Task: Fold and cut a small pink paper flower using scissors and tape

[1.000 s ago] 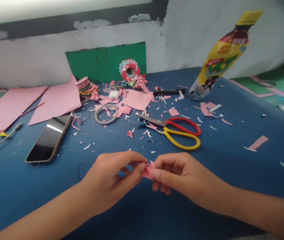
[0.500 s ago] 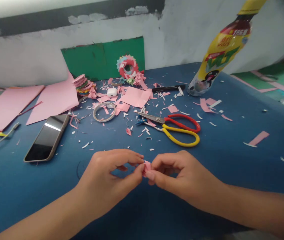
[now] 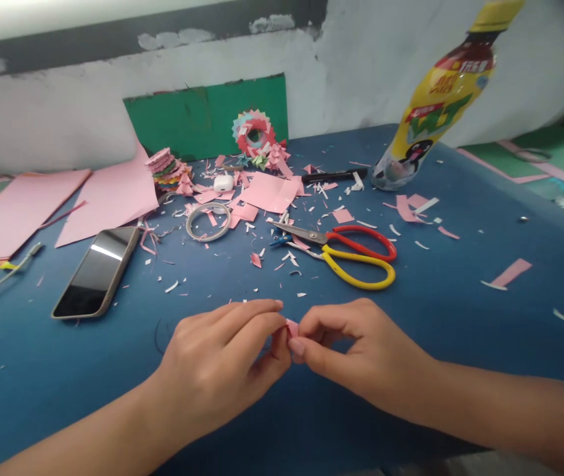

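Between my fingertips is a small piece of pink paper (image 3: 292, 327), mostly covered by the fingers, so its exact shape is hidden. My left hand (image 3: 227, 360) pinches its left side, the back of the hand turned up. From the right, the thumb and forefinger of my right hand (image 3: 361, 347) grip the same piece. Both hands are just above the blue table, close together. Beyond them lie scissors (image 3: 344, 251) with one red and one yellow handle, blades pointing left.
A phone (image 3: 96, 272) lies left, near pink sheets (image 3: 108, 195). A tape roll (image 3: 208, 221), an earphone case (image 3: 223, 183), a black pen (image 3: 334, 176) and paper scraps spread behind. A drink bottle (image 3: 435, 99) stands back right. A paper ring (image 3: 254, 135) leans on green card (image 3: 172, 122).
My left hand has rolled over, its fingers now closer over the pink paper, which shows less. My right hand keeps its pinch in nearly the same place.
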Tool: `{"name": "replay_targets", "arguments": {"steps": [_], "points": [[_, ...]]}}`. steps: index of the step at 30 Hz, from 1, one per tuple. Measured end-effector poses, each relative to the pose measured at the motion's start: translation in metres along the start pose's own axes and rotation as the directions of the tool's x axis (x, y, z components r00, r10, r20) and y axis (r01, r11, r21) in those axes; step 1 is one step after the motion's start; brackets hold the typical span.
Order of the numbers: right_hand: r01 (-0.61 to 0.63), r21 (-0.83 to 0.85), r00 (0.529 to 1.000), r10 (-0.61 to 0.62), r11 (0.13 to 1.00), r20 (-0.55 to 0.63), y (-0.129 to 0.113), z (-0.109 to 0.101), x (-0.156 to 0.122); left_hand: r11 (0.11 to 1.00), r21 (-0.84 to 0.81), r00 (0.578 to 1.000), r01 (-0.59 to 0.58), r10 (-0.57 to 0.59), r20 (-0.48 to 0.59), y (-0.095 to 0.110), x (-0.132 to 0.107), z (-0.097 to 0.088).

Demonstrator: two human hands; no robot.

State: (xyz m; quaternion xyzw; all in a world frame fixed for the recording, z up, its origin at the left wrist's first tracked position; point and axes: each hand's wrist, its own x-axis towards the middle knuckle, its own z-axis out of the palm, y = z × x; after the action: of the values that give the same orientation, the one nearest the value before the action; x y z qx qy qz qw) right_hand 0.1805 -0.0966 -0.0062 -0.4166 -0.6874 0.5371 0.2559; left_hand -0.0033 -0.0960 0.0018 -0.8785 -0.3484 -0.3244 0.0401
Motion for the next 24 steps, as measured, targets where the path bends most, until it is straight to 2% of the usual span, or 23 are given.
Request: {"name": "replay_targets", "arguments": {"steps": [3,7,9,11,12,13,15,16,18,20,24], "points": [[0.0,-0.001,1.0,0.0,1.0,0.002,-0.002,0.0,-0.001,0.999,-0.009,0.999,-0.032,0.032,0.0,0.0,-0.001,-0.001],[0.007,0.036,1.0,-0.006,0.999,-0.01,-0.002,-0.002,-0.001,0.994,-0.113,1.0,-0.003,0.005,0.019,0.0,0.002,-0.004],[0.008,0.055,1.0,-0.007,0.998,-0.022,-0.001,-0.003,-0.001,0.967,-0.244,0.997,0.069,-0.059,0.045,0.001,0.004,-0.006],[0.012,0.055,0.999,-0.01,0.998,-0.033,0.0,-0.004,-0.001,0.886,-0.392,0.969,0.246,-0.224,0.102,0.002,0.007,-0.008],[0.018,0.048,0.999,-0.016,0.999,-0.037,0.0,-0.004,-0.001,0.812,-0.451,0.929,0.37,-0.336,0.156,0.001,0.008,-0.008],[0.029,0.038,0.999,-0.027,0.999,-0.039,0.001,-0.004,-0.001,0.714,-0.495,0.867,0.495,-0.442,0.23,0.001,0.009,-0.008],[0.053,0.014,0.998,-0.052,0.999,-0.038,0.001,-0.005,-0.001,0.47,-0.537,0.705,0.701,-0.568,0.424,-0.001,0.012,-0.008],[0.061,0.002,0.998,-0.061,0.998,-0.034,0.001,-0.005,0.0,0.349,-0.537,0.629,0.768,-0.57,0.529,-0.002,0.013,-0.008],[0.066,-0.018,0.997,-0.067,0.998,-0.024,0.001,-0.005,0.0,0.172,-0.51,0.519,0.843,-0.512,0.685,-0.004,0.015,-0.007],[0.065,-0.032,0.998,-0.066,0.997,-0.02,0.001,-0.005,0.001,0.086,-0.467,0.449,0.88,-0.474,0.758,-0.006,0.016,-0.006],[0.096,-0.075,0.995,-0.099,0.992,-0.031,0.001,-0.004,0.001,0.023,-0.397,0.361,0.917,-0.471,0.805,-0.007,0.016,-0.005]]}}
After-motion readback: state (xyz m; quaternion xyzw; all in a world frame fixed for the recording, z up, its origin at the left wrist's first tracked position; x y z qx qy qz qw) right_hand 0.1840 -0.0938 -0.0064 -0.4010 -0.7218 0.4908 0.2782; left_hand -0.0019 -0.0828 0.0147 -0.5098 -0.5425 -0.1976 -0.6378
